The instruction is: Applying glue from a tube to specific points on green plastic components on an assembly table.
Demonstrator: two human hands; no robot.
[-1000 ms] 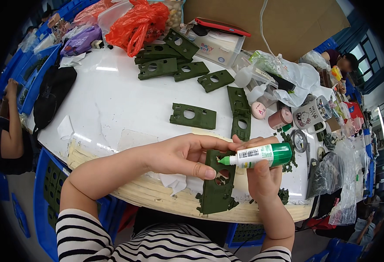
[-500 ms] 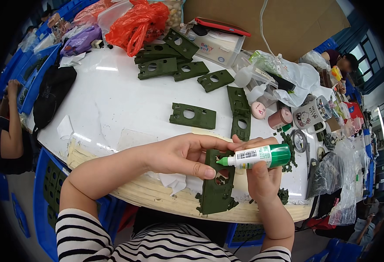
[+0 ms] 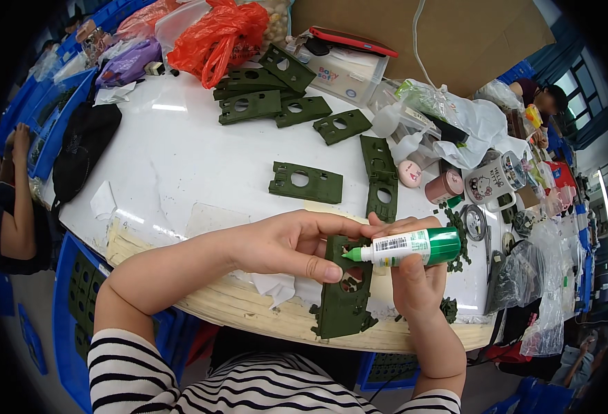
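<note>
My left hand (image 3: 304, 247) grips a dark green plastic model hull plate (image 3: 342, 310) by its upper end, thumb on the near face. The plate has a round hole and small parts along its lower edges, and it is held over the table's front edge. A white and green glue bottle (image 3: 404, 248) lies sideways in my right hand (image 3: 418, 276), between thumb and fingers. Its green nozzle points left and meets the plate's upper part beside my left thumb; whether glue is coming out cannot be made out. Beyond my hands one similar plate (image 3: 306, 183) lies flat.
More green plates (image 3: 250, 107) are piled at the back, near a red plastic bag (image 3: 217, 41). Small green parts (image 3: 458, 238) lie right of the bottle. A pink jar (image 3: 445, 187) and a white mug (image 3: 487, 186) stand at the right. A black cap (image 3: 86, 152) lies at the left edge.
</note>
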